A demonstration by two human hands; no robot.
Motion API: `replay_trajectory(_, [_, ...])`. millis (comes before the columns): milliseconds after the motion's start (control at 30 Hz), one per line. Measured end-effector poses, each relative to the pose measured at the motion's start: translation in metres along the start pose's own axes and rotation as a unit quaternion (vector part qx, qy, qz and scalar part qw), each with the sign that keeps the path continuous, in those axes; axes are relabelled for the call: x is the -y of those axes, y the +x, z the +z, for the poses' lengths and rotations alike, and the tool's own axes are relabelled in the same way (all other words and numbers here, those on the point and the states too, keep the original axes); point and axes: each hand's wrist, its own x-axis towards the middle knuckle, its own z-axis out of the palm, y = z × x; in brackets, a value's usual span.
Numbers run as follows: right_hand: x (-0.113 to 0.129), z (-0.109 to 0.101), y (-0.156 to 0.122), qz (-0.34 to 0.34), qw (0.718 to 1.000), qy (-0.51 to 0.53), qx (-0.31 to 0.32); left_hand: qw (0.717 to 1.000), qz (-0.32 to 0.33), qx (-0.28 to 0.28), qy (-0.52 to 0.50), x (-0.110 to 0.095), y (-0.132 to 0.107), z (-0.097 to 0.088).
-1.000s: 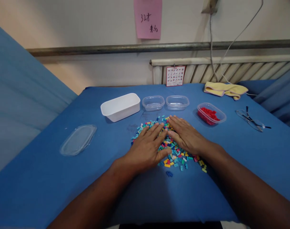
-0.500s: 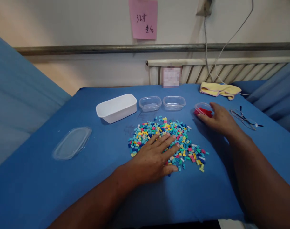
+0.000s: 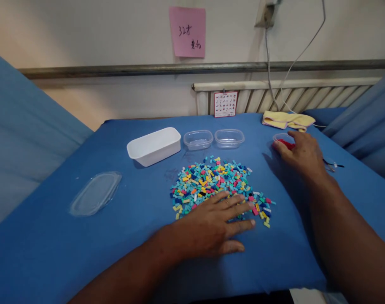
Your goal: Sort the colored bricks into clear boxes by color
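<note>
A wide heap of small building bricks (image 3: 208, 179) in blue, turquoise, yellow, pink and white lies spread on the blue cloth. Over its near edge is my left hand (image 3: 216, 223), palm down with the fingers spread. Off to the right, my right hand (image 3: 301, 154) grips a small clear tub (image 3: 277, 137) from above. Red pieces (image 3: 286, 144) show inside that tub; their exact shape is partly hidden by the fingers.
Behind the bricks stand a white box (image 3: 154, 145) and two clear tubs, the left one (image 3: 197, 139) and the right one (image 3: 229, 138). Clear lids (image 3: 95, 193) lie at left. A yellow cloth (image 3: 289, 121) is at the back right, with eyeglasses (image 3: 333, 164) partly behind my right wrist.
My right hand has moved the tub of red pieces further right and slightly back. My left hand has slid toward me and to the right, uncovering more bricks.
</note>
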Motion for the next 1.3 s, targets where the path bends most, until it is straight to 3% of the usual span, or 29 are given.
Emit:
replay_trajectory(133, [0.023,-0.023,-0.013,-0.015,0.994,0.020,0.110,0.997,0.069,-0.020,0.020,-0.014,0.010,0.000])
replay_trajectory(200, [0.031,-0.029,-0.019,-0.048,0.990,-0.007,0.133,0.995,0.090,-0.034,0.036,-0.019,0.013,-0.003])
replay_trajectory(300, [0.037,-0.030,-0.022,-0.068,0.991,-0.040,0.111,0.992,0.097,-0.055,0.056,-0.024,0.020,0.000])
replay_trajectory(400, [0.033,-0.026,-0.017,-0.041,0.997,-0.029,0.064,0.989,0.103,-0.075,0.075,-0.029,0.036,0.013])
replay_trajectory(567, [0.006,-0.009,-0.008,-0.023,0.999,-0.029,-0.035,0.990,0.070,-0.054,0.110,-0.026,0.082,0.032])
replay_trajectory(667, [-0.010,0.008,-0.008,0.032,0.999,-0.032,-0.024,0.992,0.053,-0.056,0.097,-0.017,0.092,0.029])
replay_trajectory(867, [-0.019,0.035,-0.006,-0.017,0.999,0.002,0.032,0.992,0.020,-0.056,0.108,0.012,0.057,0.011])
replay_trajectory(1000, [-0.006,0.026,-0.004,-0.048,0.999,0.012,-0.017,0.994,0.001,-0.057,0.094,0.027,0.027,0.005])
replay_trajectory(1100, [0.019,0.013,-0.011,-0.111,0.990,0.068,-0.050,0.995,-0.061,-0.034,0.076,0.031,0.012,0.005])
replay_trajectory(1300, [0.069,0.009,-0.038,-0.299,0.935,0.152,0.113,0.981,-0.186,0.011,0.049,0.040,-0.004,-0.003])
